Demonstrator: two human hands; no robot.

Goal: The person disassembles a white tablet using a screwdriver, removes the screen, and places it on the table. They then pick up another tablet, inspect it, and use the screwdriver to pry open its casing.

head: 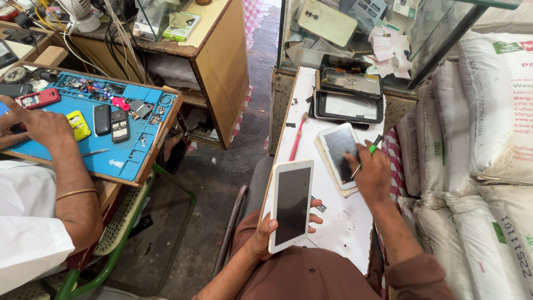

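My left hand (266,230) holds a white tablet (291,203) upright over my lap, its dark screen facing up. My right hand (371,173) rests on a second white-framed tablet (337,145) lying on the white work board (333,222). In that hand is a thin tool with a green handle (373,147), its metal tip against the screen's edge. A red-handled tool (298,136) lies on the board to the left.
Black tablet screens (348,105) are stacked at the board's far end, below a glass case (355,33). White sacks (488,139) line the right. At left another person's hand (41,125) rests on a blue repair mat (111,155) with several small phones.
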